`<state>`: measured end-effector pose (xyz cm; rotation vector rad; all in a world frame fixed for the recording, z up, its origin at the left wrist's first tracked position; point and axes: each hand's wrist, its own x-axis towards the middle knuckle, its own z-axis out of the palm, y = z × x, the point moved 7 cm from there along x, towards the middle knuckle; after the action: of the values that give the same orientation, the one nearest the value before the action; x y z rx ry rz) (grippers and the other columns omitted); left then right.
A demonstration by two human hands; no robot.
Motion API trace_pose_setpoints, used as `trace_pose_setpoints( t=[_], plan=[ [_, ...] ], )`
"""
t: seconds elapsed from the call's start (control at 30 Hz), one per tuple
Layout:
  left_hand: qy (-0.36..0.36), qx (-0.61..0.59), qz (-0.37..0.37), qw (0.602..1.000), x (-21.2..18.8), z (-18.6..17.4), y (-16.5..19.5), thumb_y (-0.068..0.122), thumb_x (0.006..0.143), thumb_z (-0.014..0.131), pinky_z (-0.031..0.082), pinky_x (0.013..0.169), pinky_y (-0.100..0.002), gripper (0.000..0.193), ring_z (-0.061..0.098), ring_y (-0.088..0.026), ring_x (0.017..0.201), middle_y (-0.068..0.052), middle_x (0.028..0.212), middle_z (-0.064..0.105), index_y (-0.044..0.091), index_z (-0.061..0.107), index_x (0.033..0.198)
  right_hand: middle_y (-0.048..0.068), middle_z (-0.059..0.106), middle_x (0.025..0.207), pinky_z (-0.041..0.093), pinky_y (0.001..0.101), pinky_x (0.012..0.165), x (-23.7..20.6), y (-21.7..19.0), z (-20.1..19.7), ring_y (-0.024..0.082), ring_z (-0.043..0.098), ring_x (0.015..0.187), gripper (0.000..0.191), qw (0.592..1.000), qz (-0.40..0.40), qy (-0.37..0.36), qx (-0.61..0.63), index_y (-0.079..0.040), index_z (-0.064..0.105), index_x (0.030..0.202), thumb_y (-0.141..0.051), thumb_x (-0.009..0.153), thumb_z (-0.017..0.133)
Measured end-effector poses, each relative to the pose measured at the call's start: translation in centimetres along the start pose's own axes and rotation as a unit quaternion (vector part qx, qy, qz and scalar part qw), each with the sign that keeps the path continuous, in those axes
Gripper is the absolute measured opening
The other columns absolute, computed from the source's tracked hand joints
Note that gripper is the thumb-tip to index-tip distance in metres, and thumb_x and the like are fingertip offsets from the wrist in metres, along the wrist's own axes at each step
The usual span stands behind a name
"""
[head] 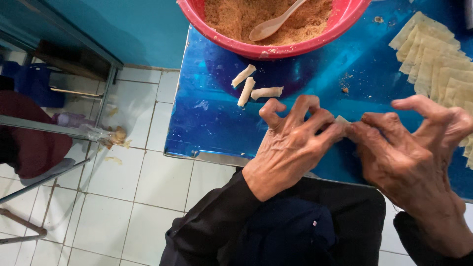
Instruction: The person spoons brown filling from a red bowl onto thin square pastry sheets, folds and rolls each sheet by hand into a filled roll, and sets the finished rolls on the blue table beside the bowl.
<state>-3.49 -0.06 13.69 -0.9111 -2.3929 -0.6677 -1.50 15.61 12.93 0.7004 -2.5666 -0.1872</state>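
Together, left hand and right hand fingertips pinched on pale wrapper, blue table.

White floor tiles with dark grout fill the lower left of the frame. A teal wall rises at upper left. A grey metal frame crosses the left edge. The glossy blue tabletop reflects light.

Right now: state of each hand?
Left hand: fingers curled, pinching the wrapper on the blue table.
Right hand: fingers curled, pinching the same wrapper from the other side.
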Motion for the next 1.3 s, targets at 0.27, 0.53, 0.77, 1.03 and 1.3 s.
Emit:
trace_pose_setpoints(
  t=[0.27, 0.53, 0.77, 1.03, 1.3],
  plan=[
    [0.000, 0.005, -0.025, 1.000, 0.0, 0.3, -0.5, 0.024, 0.096, 0.072, 0.024, 0.094, -0.050, 0.022, 0.050, -0.018, 0.119, 0.007, 0.107, 0.063, 0.019, 0.071, 0.117, -0.008, 0.075, 0.114, 0.024, 0.0497, 0.104, 0.6, -1.0, -1.4, 0.032, 0.040, 0.139, 0.016, 0.999, -0.015, 0.023, -0.045, -0.020, 0.083, 0.113, -0.024, 0.097, 0.079],
    [-0.018, -0.019, -0.065, 0.998, 0.3, 0.3, -1.4, 0.017, 0.085, 0.074, 0.025, 0.091, -0.055, 0.028, 0.048, -0.026, 0.123, 0.003, 0.115, 0.063, 0.017, 0.070, 0.113, -0.010, 0.075, 0.113, 0.027, 0.0483, 0.108, 2.8, -1.8, -1.5, 0.034, 0.039, 0.141, 0.033, 0.984, -0.024, -0.098, -0.148, -0.028, 0.082, 0.119, -0.034, 0.088, 0.078],
    [0.030, -0.071, -0.111, 0.991, -0.2, 0.4, -3.0, -0.004, 0.085, 0.066, 0.031, 0.099, -0.050, 0.070, 0.044, -0.028, 0.128, -0.002, 0.140, 0.056, 0.013, 0.046, 0.151, -0.002, 0.058, 0.141, 0.025, 0.0513, 0.100, 4.2, -1.8, 0.4, 0.037, 0.025, 0.139, 0.064, 0.966, -0.048, -0.128, -0.222, -0.026, 0.073, 0.137, -0.064, 0.085, 0.065],
    [0.021, -0.096, -0.104, 0.990, -0.1, -0.1, -3.1, -0.010, 0.080, 0.064, 0.039, 0.114, -0.043, 0.082, 0.045, -0.031, 0.129, -0.006, 0.147, 0.054, 0.013, 0.039, 0.155, 0.009, 0.052, 0.144, 0.025, 0.0555, 0.103, 5.8, 0.5, 2.5, 0.038, 0.023, 0.142, 0.075, 0.988, -0.050, -0.090, -0.114, -0.017, 0.070, 0.145, -0.059, 0.083, 0.070],
    [0.025, -0.086, -0.065, 0.994, -0.1, 0.6, -2.3, 0.012, 0.089, 0.072, 0.032, 0.101, -0.052, 0.045, 0.049, -0.025, 0.126, -0.001, 0.126, 0.060, 0.016, 0.060, 0.132, -0.006, 0.070, 0.125, 0.026, 0.0467, 0.113, 3.7, 0.8, 1.3, 0.028, 0.039, 0.141, 0.015, 0.999, -0.003, -0.008, -0.042, -0.022, 0.080, 0.110, -0.030, 0.098, 0.085]
  ],
)
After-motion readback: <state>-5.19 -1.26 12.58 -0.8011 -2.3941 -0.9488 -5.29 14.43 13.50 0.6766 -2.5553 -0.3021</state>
